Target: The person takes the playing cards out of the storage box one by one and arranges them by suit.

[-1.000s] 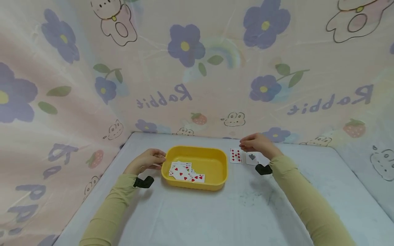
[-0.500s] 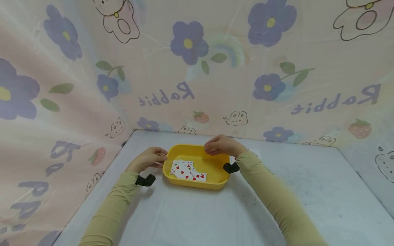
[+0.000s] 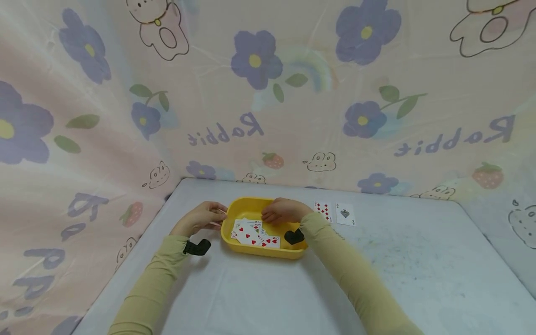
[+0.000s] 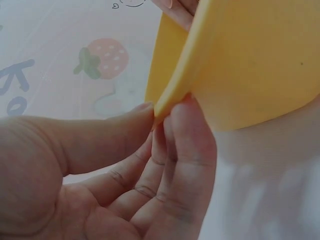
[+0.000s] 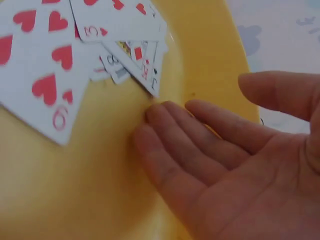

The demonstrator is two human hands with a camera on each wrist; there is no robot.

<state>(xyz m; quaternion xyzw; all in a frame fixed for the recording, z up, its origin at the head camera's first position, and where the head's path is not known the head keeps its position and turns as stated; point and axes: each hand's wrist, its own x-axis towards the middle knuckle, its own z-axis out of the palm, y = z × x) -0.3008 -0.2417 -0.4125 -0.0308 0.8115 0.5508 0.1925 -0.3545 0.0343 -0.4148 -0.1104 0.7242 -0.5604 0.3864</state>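
Note:
A yellow plastic tray (image 3: 261, 252) with raised sides sits on the table, and its left rim is pinched between the thumb and fingers of my left hand (image 3: 201, 217). In the left wrist view the thumb (image 4: 110, 137) presses one face of the rim and the fingertips the other. Loose playing cards (image 3: 248, 232) overlap in the tray's left half; a three of hearts (image 5: 117, 22) lies over others. Over the tray's right half is my right hand (image 3: 289, 211), holding nothing, its fingers relaxed and thumb apart, fingertips close beside the cards in the right wrist view.
Right of the tray, a diamonds card (image 3: 323, 211) and an ace of spades (image 3: 345, 214) lie face up side by side. A patterned curtain (image 3: 293, 107) rises behind the white-covered table (image 3: 268, 298). Each wrist wears a black mount (image 3: 197, 247).
My right hand has moved left from above the two cards on the table, across the tray's rim and into the tray. My left hand keeps its grip on the rim.

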